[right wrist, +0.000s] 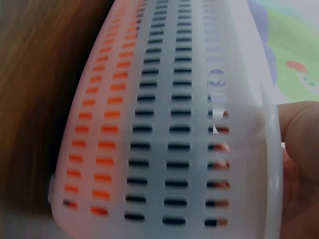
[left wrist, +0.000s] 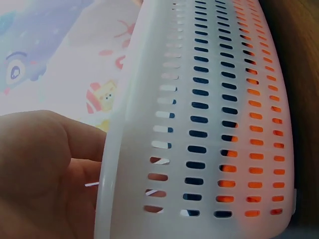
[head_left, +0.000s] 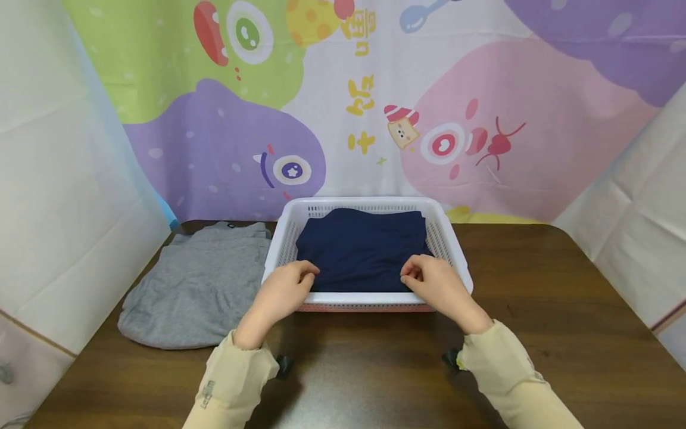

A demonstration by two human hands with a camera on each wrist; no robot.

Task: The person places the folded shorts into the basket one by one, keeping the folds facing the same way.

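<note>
A folded navy garment (head_left: 364,250) lies flat inside a white perforated plastic basket (head_left: 370,298). My left hand (head_left: 284,289) reaches over the basket's near left part, thumb and index fingertips at the garment's front left corner. Mirroring it, my right hand (head_left: 436,285) has bent fingers at the front right corner. Whether either hand pinches the cloth I cannot tell. Both wrist views look at the basket's outer side, where its rim (left wrist: 107,179) hides the fingertips. Dark cloth shows through the upper slots and something orange (right wrist: 104,162) through the lower ones.
Left of the basket, a grey garment (head_left: 198,286) lies flat on the brown wooden table (head_left: 536,333). A cartoon-printed curtain (head_left: 364,119) hangs behind the table, and pale cloth panels (head_left: 59,149) border both sides.
</note>
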